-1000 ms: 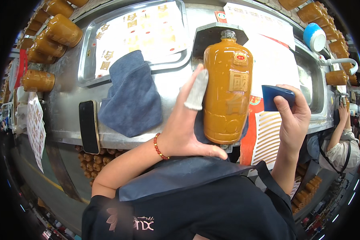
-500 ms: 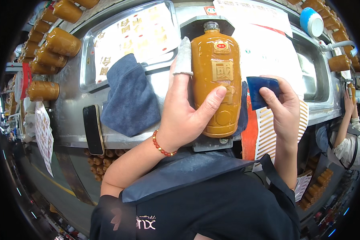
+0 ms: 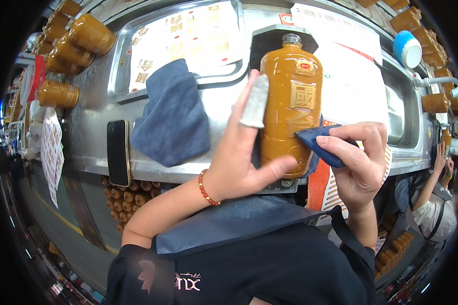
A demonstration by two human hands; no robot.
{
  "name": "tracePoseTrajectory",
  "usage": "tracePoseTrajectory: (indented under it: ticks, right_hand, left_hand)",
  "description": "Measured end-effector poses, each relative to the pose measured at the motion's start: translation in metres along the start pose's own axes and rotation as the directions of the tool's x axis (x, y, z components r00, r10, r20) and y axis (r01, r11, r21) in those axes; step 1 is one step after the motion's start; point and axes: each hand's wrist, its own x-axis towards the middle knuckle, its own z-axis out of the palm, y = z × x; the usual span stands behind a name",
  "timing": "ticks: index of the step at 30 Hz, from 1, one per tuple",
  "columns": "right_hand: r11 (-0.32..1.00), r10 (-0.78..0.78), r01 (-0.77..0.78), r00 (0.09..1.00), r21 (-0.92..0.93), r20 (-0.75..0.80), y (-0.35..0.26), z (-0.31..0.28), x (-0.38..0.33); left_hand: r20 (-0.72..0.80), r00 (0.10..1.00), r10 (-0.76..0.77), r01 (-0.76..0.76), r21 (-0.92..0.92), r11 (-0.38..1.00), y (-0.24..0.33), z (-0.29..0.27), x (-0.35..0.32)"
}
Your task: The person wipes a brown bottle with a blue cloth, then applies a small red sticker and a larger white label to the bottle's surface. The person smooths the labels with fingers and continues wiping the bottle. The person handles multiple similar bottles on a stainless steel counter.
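An amber-brown glass bottle (image 3: 280, 107) with raised gold characters and a small red-and-gold emblem lies on its back on a dark support, its clear neck pointing away from me. Along the bottle's left side my left hand (image 3: 236, 162) is stretched out, thumb over the lower end. A pale cloth finger cover (image 3: 255, 101) sits on one of its fingers. My right hand (image 3: 359, 165) pinches a thin blue scraper (image 3: 323, 145) between thumb and fingers. The scraper's tip reaches the lowest gold character. Whether it presses on the glass I cannot tell.
Left of the bottle lie a blue-grey cloth (image 3: 173, 117), a black phone (image 3: 118, 152) and a metal tray (image 3: 234, 71) with gold sticker sheets. To the right are white paper (image 3: 341, 76), a sink (image 3: 399, 109) and a co-worker's arms (image 3: 430, 183). Brown bottles (image 3: 91, 33) stand around.
My right hand has brought the scraper left onto the bottle's gold lettering. My left hand's fingers have straightened, and its thumb has dropped toward the bottle's base. The whole view has shifted slightly.
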Motion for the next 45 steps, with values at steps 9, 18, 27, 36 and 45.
tracePoseTrajectory:
  ticks: [9,18,27,36,45]
  right_hand:
    - [0.990,-0.123,0.132,0.984,-0.058,0.127,-0.017,-0.003,0.016]
    - [0.987,-0.119,0.135,0.979,-0.087,0.167,-0.003,-0.014,0.028]
    - [0.951,0.128,-0.216,0.926,0.222,0.356,0.004,-0.014,0.062]
    - [0.962,-0.220,0.136,0.896,0.235,0.385,-0.005,-0.003,0.065]
    - [0.877,-0.474,0.405,0.821,0.260,0.319,-0.010,-0.004,0.047]
  left_hand:
    - [-0.085,0.995,0.058,-0.058,0.011,0.998,0.003,0.010,-0.003]
    - [-0.084,0.996,0.017,-0.017,0.004,1.000,0.006,0.009,-0.001]
    - [-0.068,0.997,0.022,-0.019,0.052,0.998,0.003,0.009,-0.003]
    - [-0.098,0.995,0.002,-0.003,-0.009,1.000,-0.003,0.012,-0.005]
    - [-0.043,0.999,0.032,-0.034,-0.044,0.998,-0.019,0.010,-0.007]
